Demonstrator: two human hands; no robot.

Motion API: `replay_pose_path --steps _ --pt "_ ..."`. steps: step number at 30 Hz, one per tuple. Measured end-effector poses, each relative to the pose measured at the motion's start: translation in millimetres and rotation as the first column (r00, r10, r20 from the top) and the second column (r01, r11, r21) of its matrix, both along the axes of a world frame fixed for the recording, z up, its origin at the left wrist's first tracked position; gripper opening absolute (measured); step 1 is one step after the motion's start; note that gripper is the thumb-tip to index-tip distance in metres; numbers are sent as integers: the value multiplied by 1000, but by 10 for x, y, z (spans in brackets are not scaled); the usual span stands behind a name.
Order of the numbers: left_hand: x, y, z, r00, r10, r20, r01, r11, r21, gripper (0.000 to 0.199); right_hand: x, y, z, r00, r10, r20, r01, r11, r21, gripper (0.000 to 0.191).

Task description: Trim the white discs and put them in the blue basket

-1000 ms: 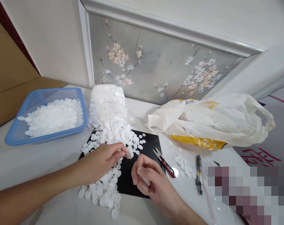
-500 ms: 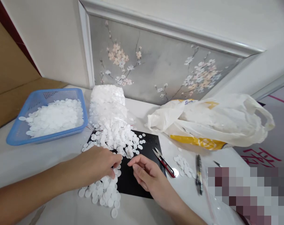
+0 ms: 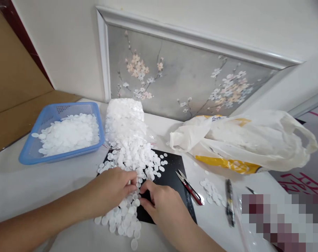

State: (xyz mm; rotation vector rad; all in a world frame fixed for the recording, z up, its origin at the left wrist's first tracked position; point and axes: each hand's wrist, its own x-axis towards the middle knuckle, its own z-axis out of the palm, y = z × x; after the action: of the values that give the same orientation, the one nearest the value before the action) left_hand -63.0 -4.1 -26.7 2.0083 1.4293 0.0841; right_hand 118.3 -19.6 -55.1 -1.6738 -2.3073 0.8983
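Observation:
Many small white discs (image 3: pixel 126 213) lie in a loose pile over the left part of a black mat (image 3: pixel 172 168). More discs spill from a clear plastic bag (image 3: pixel 126 117) behind the mat. My left hand (image 3: pixel 115 190) is over the pile with its fingers curled and the fingertips pressed together; whatever they pinch is too small to make out. Just right of it, my right hand (image 3: pixel 163 201) reaches in over the mat, thumb and forefinger apart beside the discs, with nothing visible between them.
A blue basket (image 3: pixel 60 159) of white discs stands at the left. Red-handled snips (image 3: pixel 192 190) lie on the mat's right edge. Farther right are a small group of discs (image 3: pixel 213 190), a pen (image 3: pixel 229 203) and a white and yellow plastic bag (image 3: pixel 243 140).
The view has shifted, so the whole scene sits slightly lower and farther right. My right hand has turned palm down and moved closer to my left hand and the discs.

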Motion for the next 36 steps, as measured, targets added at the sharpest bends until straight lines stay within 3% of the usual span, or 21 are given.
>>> replay_pose_path --steps 3,6,8,10,12,14,16,18,19,22,24,25,28,31,34,36 --pt "-40 8 -10 945 202 256 -145 963 -226 24 0 10 -7 997 -41 -71 34 995 -97 12" --pt "-48 18 -75 860 327 392 -148 895 -422 28 48 19 -3 968 -118 -222 73 977 -200 10" --pt "-46 21 -134 814 378 441 -129 858 -497 29 97 29 11 906 -186 -379 71 952 -297 8" --pt "-43 22 -172 762 417 495 -106 835 -540 29 144 46 27 764 -284 -579 11 903 -429 13" --pt "-42 26 -165 703 461 542 -83 810 -581 28 182 70 39 533 -406 -742 -106 838 -535 19" --pt "-46 38 -115 652 498 572 -73 792 -606 24 206 98 40 326 -500 -802 -204 791 -576 20" --pt "-56 57 -44 614 529 586 -81 781 -619 20 220 120 31 240 -537 -809 -232 777 -585 17" --pt "-69 77 20 583 558 590 -91 767 -635 17 222 130 15 268 -520 -811 -224 785 -578 15" --pt "-75 87 43 578 566 588 -94 762 -641 13 217 128 6 324 -489 -810 -202 800 -564 15" --pt "-85 99 61 631 549 549 -133 773 -620 3 184 95 -24 644 -290 -708 -54 906 -420 5" --pt "-82 86 34 727 469 502 -186 838 -513 10 155 54 -51 842 -101 -529 -22 975 -222 7" --pt "-77 72 14 786 409 464 -208 881 -424 13 142 32 -69 899 -10 -438 -48 991 -122 9" --pt "-45 15 -57 941 193 279 -165 979 -119 19 123 -20 -125 948 188 -258 -164 980 111 17" --pt "-7 -33 -124 996 -17 88 9 995 95 22 123 -32 -151 951 248 -182 -209 955 212 19" --pt "10 -55 -183 986 -159 -55 167 962 215 22 126 -11 -116 949 169 -265 -135 981 141 18" --pt "9 -64 -208 969 -210 -130 239 929 282 19 133 17 -77 930 8 -366 -9 1000 -1 16"
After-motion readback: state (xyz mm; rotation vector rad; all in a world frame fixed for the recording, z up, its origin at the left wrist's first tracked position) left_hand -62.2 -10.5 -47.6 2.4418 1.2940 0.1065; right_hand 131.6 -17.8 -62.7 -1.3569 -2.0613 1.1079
